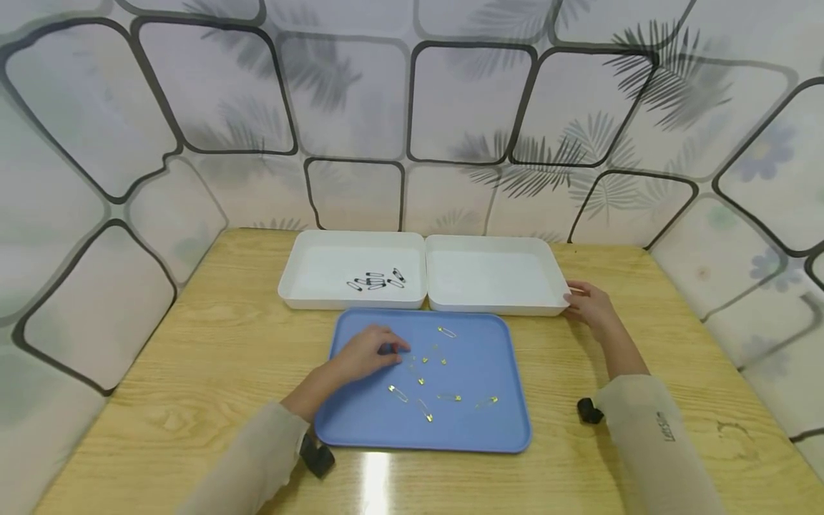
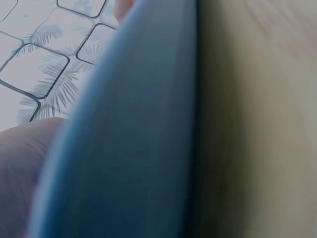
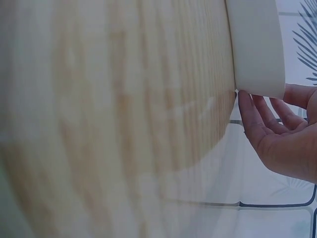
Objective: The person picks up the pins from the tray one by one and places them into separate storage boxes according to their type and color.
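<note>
My left hand (image 1: 373, 352) hovers over the left part of a blue tray (image 1: 470, 433), thumb and forefinger bent with a gap between them. Its fingertips are close to small gold safety pins (image 1: 421, 381), several of which lie scattered on the tray. No pin shows clearly in the fingers. My right hand (image 1: 591, 307) touches the near right corner of the right white tray (image 1: 492, 309). In the right wrist view, the fingers (image 3: 252, 116) of that hand rest against the tray's outer wall (image 3: 257, 49). The blue tray's side (image 2: 124, 124) fills much of the left wrist view.
The left white tray (image 1: 315, 275) holds several black safety pins (image 1: 368, 282) and stands beside the right one, behind the blue tray. All stand on a wooden table (image 1: 244, 336). A patterned wall covering (image 1: 354, 193) rises behind the table and at its sides.
</note>
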Demonstrator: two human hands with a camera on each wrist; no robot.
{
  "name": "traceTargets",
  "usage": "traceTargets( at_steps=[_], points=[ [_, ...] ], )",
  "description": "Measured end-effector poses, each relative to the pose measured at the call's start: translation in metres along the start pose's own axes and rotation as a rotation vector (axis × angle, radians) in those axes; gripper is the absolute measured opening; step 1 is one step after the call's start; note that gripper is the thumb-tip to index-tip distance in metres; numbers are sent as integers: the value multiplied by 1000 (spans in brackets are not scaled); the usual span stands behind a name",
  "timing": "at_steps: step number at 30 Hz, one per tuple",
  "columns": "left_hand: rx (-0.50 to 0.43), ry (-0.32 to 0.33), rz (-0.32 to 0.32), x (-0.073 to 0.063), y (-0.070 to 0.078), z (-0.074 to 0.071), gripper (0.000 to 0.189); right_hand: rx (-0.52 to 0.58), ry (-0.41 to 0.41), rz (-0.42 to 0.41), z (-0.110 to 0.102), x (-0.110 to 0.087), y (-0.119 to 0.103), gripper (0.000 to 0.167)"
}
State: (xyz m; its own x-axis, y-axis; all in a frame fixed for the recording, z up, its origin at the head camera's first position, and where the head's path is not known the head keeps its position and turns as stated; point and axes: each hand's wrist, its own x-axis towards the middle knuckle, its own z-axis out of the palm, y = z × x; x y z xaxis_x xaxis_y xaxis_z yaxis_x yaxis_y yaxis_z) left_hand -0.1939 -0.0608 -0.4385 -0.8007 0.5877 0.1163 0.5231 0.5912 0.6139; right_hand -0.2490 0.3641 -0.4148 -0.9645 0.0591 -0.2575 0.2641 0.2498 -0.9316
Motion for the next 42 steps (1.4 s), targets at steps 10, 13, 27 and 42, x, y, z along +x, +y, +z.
traceTargets(
  at_steps=[10, 13, 27, 42],
  points=[
    [-31, -12, 28, 2, 1, -1, 20, 25, -13, -13, 1, -2, -3, 53],
    [-67, -27, 41, 3, 1, -2, 21, 25, -16, -16, 1, -3, -3, 53],
    [-33, -22, 20, 3, 1, -5, 18, 7, -9, 8, 1, -2, -4, 54],
    [-55, -102, 7, 0, 6, -7, 20, 8, -7, 15, 1, -1, -3, 54]
  ],
)
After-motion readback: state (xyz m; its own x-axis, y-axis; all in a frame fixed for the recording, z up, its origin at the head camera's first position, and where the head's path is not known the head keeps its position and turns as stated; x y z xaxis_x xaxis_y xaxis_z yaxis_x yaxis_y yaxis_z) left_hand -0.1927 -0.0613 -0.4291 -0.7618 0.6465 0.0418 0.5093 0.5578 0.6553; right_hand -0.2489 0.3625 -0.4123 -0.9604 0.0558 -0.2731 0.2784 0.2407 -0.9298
